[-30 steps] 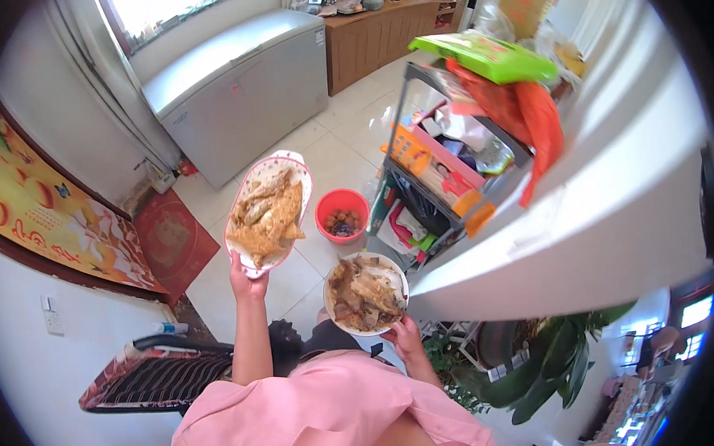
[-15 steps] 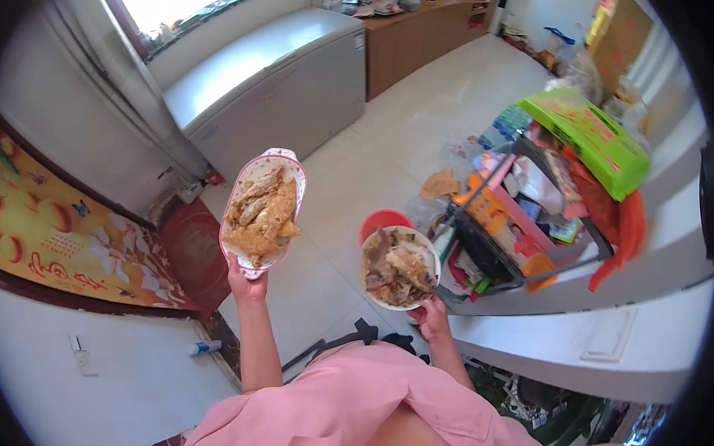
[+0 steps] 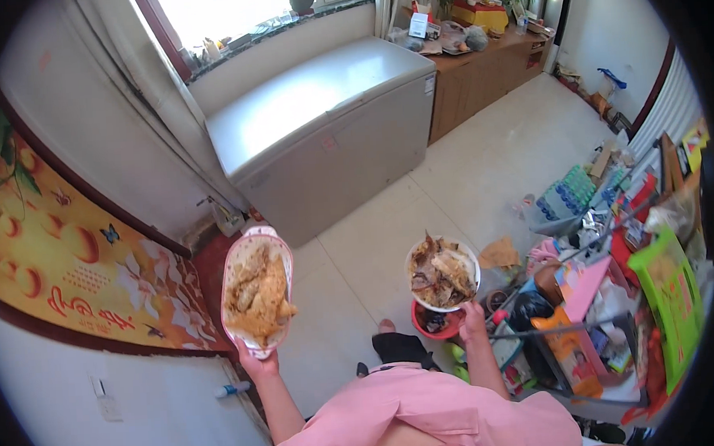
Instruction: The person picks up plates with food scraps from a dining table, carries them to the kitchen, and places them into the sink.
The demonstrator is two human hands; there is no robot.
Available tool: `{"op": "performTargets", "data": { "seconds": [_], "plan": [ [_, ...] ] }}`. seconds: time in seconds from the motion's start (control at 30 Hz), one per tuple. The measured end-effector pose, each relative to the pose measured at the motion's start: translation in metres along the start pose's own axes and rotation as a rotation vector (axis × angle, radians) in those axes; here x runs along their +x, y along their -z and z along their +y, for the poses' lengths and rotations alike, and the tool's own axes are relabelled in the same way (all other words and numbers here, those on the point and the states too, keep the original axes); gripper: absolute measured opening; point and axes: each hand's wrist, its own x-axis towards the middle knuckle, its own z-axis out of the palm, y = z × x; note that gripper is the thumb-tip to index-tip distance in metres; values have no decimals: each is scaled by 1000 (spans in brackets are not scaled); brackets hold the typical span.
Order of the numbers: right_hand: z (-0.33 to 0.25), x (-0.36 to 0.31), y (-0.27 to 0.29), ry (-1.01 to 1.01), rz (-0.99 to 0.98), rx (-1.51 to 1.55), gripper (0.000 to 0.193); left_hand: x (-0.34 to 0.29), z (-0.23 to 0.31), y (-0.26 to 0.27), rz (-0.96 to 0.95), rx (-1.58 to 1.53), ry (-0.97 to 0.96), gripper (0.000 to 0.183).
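My left hand [image 3: 259, 362] grips the near end of an oval white dish [image 3: 236, 266] with a pink rim. Golden-brown cooked food [image 3: 257, 297], in pieces that look like fried meat or flatbread, fills it. On the right, my right hand [image 3: 473, 323] holds the near edge of a round white bowl [image 3: 473, 259] heaped with brown and pale cooked meat [image 3: 442, 273]. Both dishes are held up in front of me, apart from each other. The fingers under each one are partly hidden.
A silver chest freezer [image 3: 333, 143] stands ahead under the window, beside a brown wooden cabinet [image 3: 479, 90]. Below the bowl is a red bucket [image 3: 436, 322]. A cluttered rack [image 3: 576, 328] with packages and a green bag [image 3: 672, 311] crowds the right. A light tiled floor [image 3: 351, 260] lies between.
The view has shifted, bringing the freezer and cabinet lower and farther right. The bowl has moved right in the picture and the oval dish lower. Both hands keep their hold.
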Motion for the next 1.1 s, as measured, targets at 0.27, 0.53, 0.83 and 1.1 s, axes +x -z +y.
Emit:
{"op": "performTargets", "data": {
  "seconds": [0.27,0.53,0.83,1.1],
  "plan": [
    [-79,145,-140,9,-70,-108,30,74,-20,-63,123,-45,-94,47],
    [-88,251,-273,-30,-136,-112,29,199,-48,-149,124,-42,-55,50],
    [-117,353,-362,-10,-88,-101,24,398,-122,-277,-67,-38,140,49],
    [-167,467,-404,-16,-112,-132,25,498,-216,-366,-99,-74,254,44]
  ]
}}
